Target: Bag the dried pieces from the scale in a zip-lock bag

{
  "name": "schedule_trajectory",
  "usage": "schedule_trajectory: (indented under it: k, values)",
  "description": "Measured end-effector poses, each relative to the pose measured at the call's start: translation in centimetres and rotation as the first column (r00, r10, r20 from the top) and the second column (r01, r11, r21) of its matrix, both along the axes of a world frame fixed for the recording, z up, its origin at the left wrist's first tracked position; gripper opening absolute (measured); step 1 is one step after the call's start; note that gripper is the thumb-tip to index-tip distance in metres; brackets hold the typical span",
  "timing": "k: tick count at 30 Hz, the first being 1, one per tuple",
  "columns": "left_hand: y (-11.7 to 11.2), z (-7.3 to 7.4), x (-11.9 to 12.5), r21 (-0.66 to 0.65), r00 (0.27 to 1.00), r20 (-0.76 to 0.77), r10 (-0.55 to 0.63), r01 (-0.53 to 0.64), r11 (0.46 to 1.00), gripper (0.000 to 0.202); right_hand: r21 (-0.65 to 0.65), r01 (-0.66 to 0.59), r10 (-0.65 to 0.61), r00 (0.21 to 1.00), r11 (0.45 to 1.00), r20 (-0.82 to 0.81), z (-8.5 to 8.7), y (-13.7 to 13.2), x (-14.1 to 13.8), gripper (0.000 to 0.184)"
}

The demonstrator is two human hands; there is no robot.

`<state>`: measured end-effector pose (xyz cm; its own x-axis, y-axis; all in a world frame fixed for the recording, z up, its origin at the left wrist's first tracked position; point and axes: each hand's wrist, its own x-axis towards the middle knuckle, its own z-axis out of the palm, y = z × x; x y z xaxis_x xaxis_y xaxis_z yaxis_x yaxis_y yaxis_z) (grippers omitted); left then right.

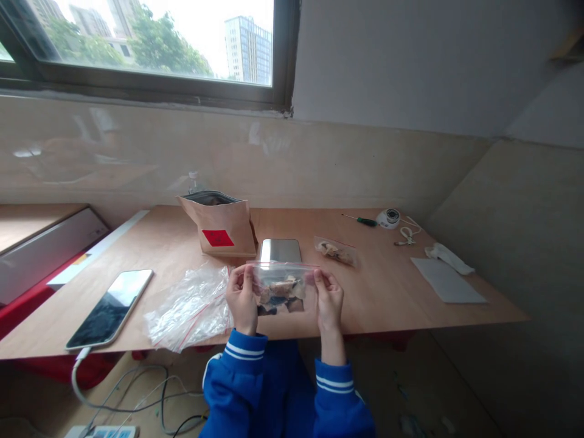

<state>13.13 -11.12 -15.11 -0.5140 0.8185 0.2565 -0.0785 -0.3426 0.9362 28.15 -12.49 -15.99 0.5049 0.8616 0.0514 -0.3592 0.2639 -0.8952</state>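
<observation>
The clear zip bag point(281, 292) hangs between the two hands, above the near edge of the worktop point(387, 289). The fingers of the left hand point(243, 301) pinch its upper left corner, and those of the right hand point(329, 301) pinch the upper right, thumbs facing the wearer. The red-lined top edge stretches between them, with pale, lumpy pieces below.

The fingers cover both ends of that edge, so whether the seal is closed cannot be told. What the pieces are, and the dark patches low in the bag, is hard to make out. The bag hides the front of a flat silver-topped device point(280, 249). The inside of the brown paper pouch point(219, 228) is in shadow, and a bottle point(193, 180) is mostly hidden behind it.

Loose plastic bags point(189, 310) crowd the left hand, reaching the worktop's near edge; whether they touch it is unclear. The phone point(112, 307) lies farther left. A second filled bag point(336, 251) rests beyond the right hand, and a broad stretch of worktop runs from there to the white sheet point(447, 281) near the right edge.
</observation>
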Motion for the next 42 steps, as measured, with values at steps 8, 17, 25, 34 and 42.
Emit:
schedule_trajectory:
  k: [8,17,25,34,42]
  values:
    - [-0.3,-1.1,-0.3,-0.052,0.985,0.036,-0.168,0.170,0.984,0.035,-0.029,0.181,-0.178,0.980,0.983,0.086,0.0,-0.8,-0.3,0.039]
    - [-1.3,-2.3,-0.5,-0.090,0.965,0.046,-0.257,0.260,0.961,0.032,-0.037,0.179,-0.174,0.978,0.983,0.113,-1.7,-2.1,0.4,0.035]
    - [-1.7,-1.5,-0.8,-0.080,0.978,0.008,-0.206,0.206,0.975,0.030,-0.040,0.211,-0.201,0.963,0.977,0.178,-1.6,-2.2,0.5,0.037]
    - [-2.5,-2.2,-1.5,-0.060,0.988,0.036,-0.147,0.149,0.987,0.030,-0.010,0.138,-0.135,0.978,0.990,0.159,-1.1,-2.6,-0.8,0.034]
    - [-2.2,-2.8,-1.6,-0.066,0.966,0.118,-0.230,0.239,0.969,0.036,-0.005,-0.118,0.116,0.966,0.993,0.233,-1.8,-2.9,-0.3,0.031]
